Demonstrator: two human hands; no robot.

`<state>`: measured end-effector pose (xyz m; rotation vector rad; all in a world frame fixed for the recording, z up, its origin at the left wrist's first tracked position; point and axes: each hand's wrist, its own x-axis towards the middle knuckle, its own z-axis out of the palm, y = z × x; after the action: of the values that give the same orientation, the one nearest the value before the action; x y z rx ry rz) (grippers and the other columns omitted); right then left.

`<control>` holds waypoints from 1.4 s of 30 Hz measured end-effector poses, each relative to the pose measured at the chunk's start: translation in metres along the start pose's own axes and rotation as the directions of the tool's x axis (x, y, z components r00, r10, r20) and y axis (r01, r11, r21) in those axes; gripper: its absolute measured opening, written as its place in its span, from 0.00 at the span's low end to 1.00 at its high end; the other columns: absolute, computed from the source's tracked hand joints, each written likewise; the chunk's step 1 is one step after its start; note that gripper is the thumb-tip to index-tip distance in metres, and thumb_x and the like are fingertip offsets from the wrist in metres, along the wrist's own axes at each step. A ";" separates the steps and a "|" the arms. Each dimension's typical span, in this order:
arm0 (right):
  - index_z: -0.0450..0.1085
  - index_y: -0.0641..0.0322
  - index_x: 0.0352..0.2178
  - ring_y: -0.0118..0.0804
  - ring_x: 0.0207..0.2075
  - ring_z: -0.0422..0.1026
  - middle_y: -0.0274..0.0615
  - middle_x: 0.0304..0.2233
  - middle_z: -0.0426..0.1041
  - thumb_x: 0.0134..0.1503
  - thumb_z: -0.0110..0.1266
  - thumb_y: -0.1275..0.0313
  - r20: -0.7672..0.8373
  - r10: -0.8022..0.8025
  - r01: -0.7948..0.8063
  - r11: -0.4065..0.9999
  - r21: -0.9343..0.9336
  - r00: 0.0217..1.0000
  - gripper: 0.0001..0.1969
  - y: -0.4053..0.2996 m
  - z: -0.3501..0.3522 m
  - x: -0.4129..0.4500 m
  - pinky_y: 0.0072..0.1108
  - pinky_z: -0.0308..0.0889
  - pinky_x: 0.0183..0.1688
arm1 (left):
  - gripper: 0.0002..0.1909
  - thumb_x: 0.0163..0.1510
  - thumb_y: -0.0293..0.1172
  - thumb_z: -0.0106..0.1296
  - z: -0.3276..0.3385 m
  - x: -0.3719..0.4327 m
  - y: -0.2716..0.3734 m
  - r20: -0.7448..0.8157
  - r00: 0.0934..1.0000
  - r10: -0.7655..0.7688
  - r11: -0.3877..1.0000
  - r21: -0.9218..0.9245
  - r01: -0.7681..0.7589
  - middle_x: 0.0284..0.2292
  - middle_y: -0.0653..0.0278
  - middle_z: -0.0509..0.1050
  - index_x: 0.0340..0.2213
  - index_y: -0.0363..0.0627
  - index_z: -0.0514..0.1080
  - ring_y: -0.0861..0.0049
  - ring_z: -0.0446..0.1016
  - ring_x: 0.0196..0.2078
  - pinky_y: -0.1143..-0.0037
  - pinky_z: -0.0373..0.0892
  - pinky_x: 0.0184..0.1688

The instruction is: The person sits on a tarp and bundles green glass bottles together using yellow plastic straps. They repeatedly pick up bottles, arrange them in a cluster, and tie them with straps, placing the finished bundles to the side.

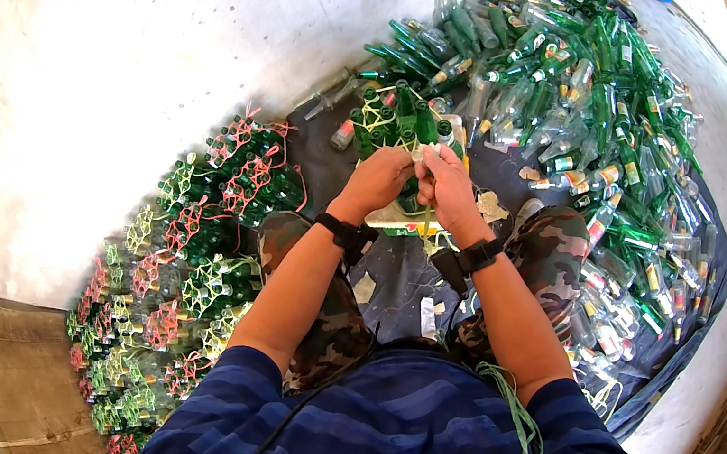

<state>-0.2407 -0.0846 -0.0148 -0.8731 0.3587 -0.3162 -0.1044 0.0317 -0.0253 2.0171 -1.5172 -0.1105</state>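
Between my knees stands a bundle of green glass bottles (405,115), upright and close together, with yellow-green plastic twine (377,101) looped around their necks. It rests on a pale board or box (385,218) with a coloured edge. My left hand (379,175) is curled at the near side of the bundle, its fingertips pinching at the twine beside a bottle neck. Touching those fingertips, my right hand (447,180) grips the twine, and a strand hangs below it. My fingers hide the exact crossing of the twine and the nearest bottles.
A large heap of loose green and clear bottles (601,101) spreads ahead and to the right on a dark sheet (708,277). At left stand several tied bottle bundles (186,255) beside a white wall (151,33). Green twine (521,426) hangs over my shirt. Cardboard (32,374) lies lower left.
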 end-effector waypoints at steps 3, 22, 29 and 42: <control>0.63 0.51 0.34 0.17 0.17 0.55 0.25 0.24 0.61 0.69 0.48 0.60 -0.100 0.059 -0.065 0.996 -0.067 0.993 0.11 0.005 0.003 -0.003 0.16 0.51 0.18 | 0.07 0.60 0.33 0.52 -0.001 0.000 0.003 0.012 0.999 -0.041 0.999 0.006 0.041 0.33 0.55 0.75 0.35 0.43 0.75 0.54 0.74 0.41 0.62 0.69 0.42; 0.57 0.48 0.30 0.15 0.15 0.50 0.22 0.21 0.56 0.69 0.48 0.62 -0.118 0.071 -0.072 0.997 -0.003 0.990 0.12 0.009 0.008 -0.026 0.15 0.45 0.15 | 0.10 0.60 0.36 0.54 0.000 -0.002 0.005 -0.013 0.988 -0.152 0.988 0.039 0.153 0.37 0.62 0.79 0.40 0.49 0.79 0.61 0.78 0.41 0.67 0.72 0.40; 0.57 0.49 0.31 0.18 0.15 0.50 0.26 0.21 0.57 0.70 0.48 0.64 -0.130 0.119 -0.126 0.991 -0.046 0.984 0.12 -0.002 0.012 -0.029 0.16 0.45 0.15 | 0.10 0.60 0.37 0.54 0.004 -0.004 -0.003 -0.034 0.994 -0.108 0.994 0.020 0.109 0.37 0.63 0.80 0.39 0.51 0.79 0.62 0.78 0.42 0.66 0.73 0.41; 0.67 0.57 0.38 0.16 0.16 0.50 0.34 0.31 0.74 0.70 0.49 0.65 -0.029 0.026 -0.034 0.950 -0.310 0.999 0.08 -0.063 0.008 0.016 0.16 0.48 0.18 | 0.10 0.59 0.35 0.52 0.014 -0.006 -0.008 -0.096 0.989 -0.115 0.979 -0.179 0.096 0.33 0.54 0.77 0.35 0.43 0.77 0.53 0.76 0.39 0.60 0.70 0.42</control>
<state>-0.2309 -0.1236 0.0373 -1.1723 0.4520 -0.2457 -0.1053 0.0331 -0.0421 1.9321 -1.2889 -0.1701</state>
